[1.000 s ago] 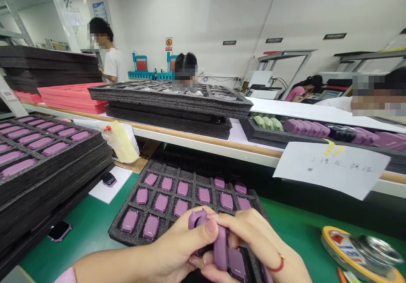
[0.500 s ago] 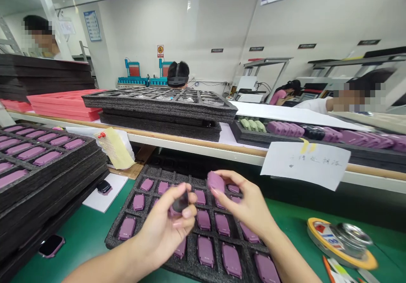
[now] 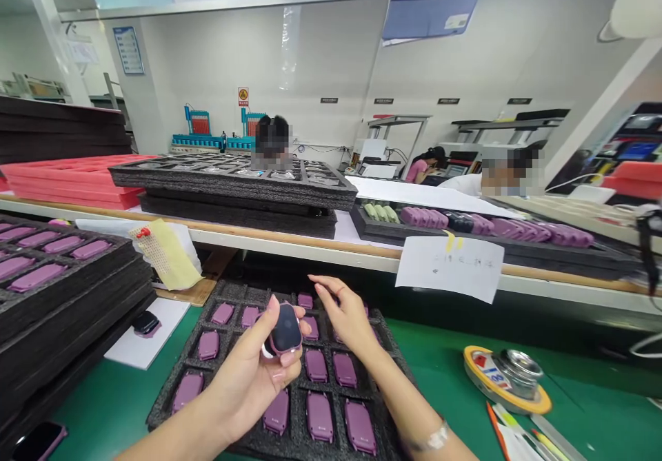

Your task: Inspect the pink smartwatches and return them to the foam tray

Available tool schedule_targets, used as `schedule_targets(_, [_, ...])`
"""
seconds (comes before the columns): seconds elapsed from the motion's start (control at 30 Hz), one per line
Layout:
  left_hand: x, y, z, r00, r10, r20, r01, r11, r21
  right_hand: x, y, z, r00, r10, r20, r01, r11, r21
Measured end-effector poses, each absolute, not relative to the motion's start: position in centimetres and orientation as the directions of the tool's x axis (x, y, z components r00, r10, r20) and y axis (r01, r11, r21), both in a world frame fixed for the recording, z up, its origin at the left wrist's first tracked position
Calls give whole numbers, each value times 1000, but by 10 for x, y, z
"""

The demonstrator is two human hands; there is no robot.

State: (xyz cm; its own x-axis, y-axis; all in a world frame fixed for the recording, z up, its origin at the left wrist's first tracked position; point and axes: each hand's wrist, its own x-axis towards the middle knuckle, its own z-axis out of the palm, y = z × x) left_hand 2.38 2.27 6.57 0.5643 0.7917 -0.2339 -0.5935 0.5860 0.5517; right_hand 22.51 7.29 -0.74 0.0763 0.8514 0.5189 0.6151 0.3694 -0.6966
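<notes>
My left hand [image 3: 253, 371] is closed round a purple watch body [image 3: 285, 335] with a dark screen, held up over a black foam tray [image 3: 170, 395]. The tray's pockets hold several purple watch bodies lying face down. My right hand [image 3: 344, 313] hovers over the far side of the tray with its fingers apart and nothing visible in them; it is nearest the back row of pockets.
A stack of black foam trays [image 3: 67, 289] with purple parts stands at the left. A raised shelf [image 3: 362, 258] carries more foam trays, red trays and a paper label [image 3: 449, 267]. A tape roll with a metal tin [image 3: 509, 371] lies on the green mat at the right. Other people sit beyond.
My right hand has let go of the purple piece it held and now reaches open over the tray's far side. My left hand has turned its watch body screen-up. The view has tilted upward.
</notes>
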Motion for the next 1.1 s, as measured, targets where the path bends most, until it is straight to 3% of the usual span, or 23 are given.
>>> schedule_targets(0.1, [27, 23, 60, 628, 737, -249, -537, 642, 548, 217, 25, 26, 7, 799, 601, 533, 505, -678])
schedule_targets(0.23, [33, 19, 51, 697, 665, -268, -440, 693, 572, 208, -19, 49, -205, 693, 691, 543, 668, -509])
schedule_targets(0.47, [36, 12, 50, 756, 625, -195, -410, 684, 603, 203, -29, 57, -254, 553, 793, 546, 759, -354])
schedule_targets(0.6, [37, 10, 52, 772, 611, -175, -402, 683, 610, 200, -30, 58, -131, 541, 830, 516, 753, -409])
schedule_targets(0.7, [37, 8, 53, 794, 583, -172, -373, 691, 620, 201, -33, 58, 192, 553, 811, 383, 718, -581])
schedule_targets(0.8, [37, 7, 53, 819, 553, -154, -354, 698, 622, 206, -38, 59, 455, 591, 666, 171, 676, -717])
schedule_targets(0.97, [34, 6, 53, 843, 527, -110, -360, 704, 612, 209, -49, 60, 422, 651, 631, 236, 593, -770])
schedule_targets(1.1, [33, 5, 52, 853, 514, -96, -352, 700, 621, 204, -58, 63, 341, 618, 708, 398, 587, -705])
